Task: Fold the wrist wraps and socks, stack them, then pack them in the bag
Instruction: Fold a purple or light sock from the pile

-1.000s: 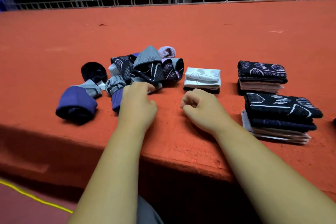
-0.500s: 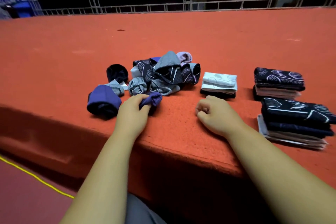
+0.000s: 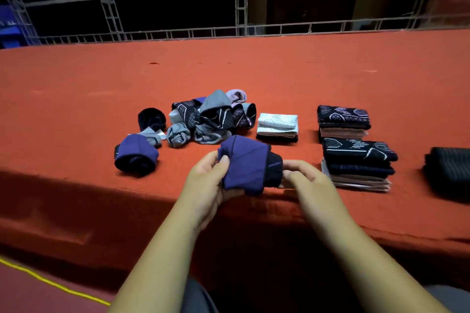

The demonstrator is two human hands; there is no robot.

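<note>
A bundled purple sock [image 3: 245, 164] with a dark cuff is held just above the near edge of the red table [image 3: 76, 109]. My left hand [image 3: 207, 180] grips its left end, thumb on top. My right hand [image 3: 302, 175] pinches the dark cuff end. Behind it lies a loose pile of grey, black and purple socks [image 3: 211, 117]. Another rolled purple sock [image 3: 136, 154] and a dark ball [image 3: 151, 118] lie to the left. Folded stacks stand to the right: a white one [image 3: 277, 126], a far dark patterned one [image 3: 343, 122] and a taller near one [image 3: 358, 162].
A dark ribbed fabric item [image 3: 450, 170] lies at the right edge of the frame. Metal truss rails [image 3: 229, 30] run along the table's far side. A yellow line [image 3: 50, 284] crosses the floor at lower left.
My left hand has lifted the purple sock out from the pile's front and brought it rightward to the middle. My right hand, closed and idle before, now pinches its cuff end.
</note>
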